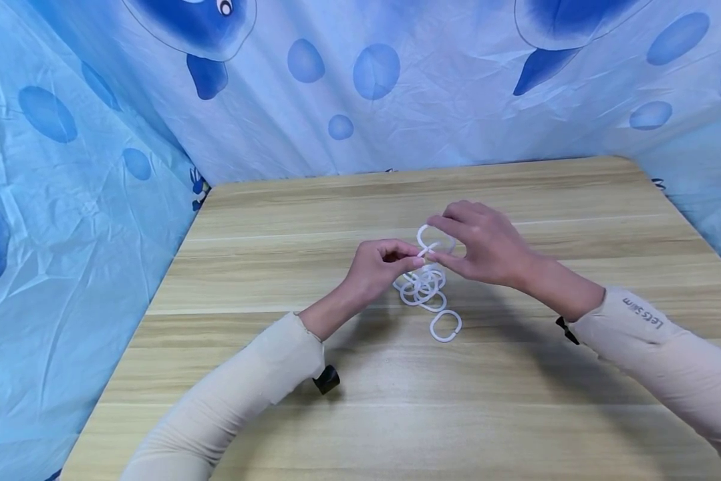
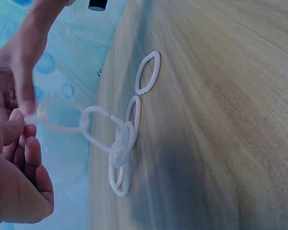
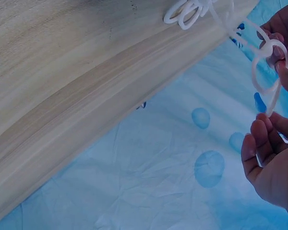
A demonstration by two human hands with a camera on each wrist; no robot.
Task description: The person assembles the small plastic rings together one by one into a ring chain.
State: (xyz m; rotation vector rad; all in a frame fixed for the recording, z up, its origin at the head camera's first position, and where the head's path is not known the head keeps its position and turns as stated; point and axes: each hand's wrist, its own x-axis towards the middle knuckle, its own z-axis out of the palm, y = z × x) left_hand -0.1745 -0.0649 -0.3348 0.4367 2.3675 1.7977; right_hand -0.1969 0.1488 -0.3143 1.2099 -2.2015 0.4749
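Observation:
My left hand (image 1: 372, 270) pinches a white plastic ring (image 3: 281, 44) between thumb and fingers. Opposite it, my right hand (image 1: 486, 244) holds another white ring (image 1: 419, 235) by thumb and fingertips. The two rings meet and look linked in the right wrist view. From the left hand's ring hangs a chain of white rings (image 2: 92, 140), running down to a small heap of rings (image 1: 421, 288) on the table below. One separate ring (image 1: 445, 340) with a small gap lies just in front of the heap. Fingers partly cover the held rings.
The work is above a wood-grain table (image 1: 312, 214). Blue curtains (image 1: 432, 120) printed with bubbles and sea animals hang behind it and at the sides. A black wrist device (image 1: 327, 379) shows beneath the left sleeve.

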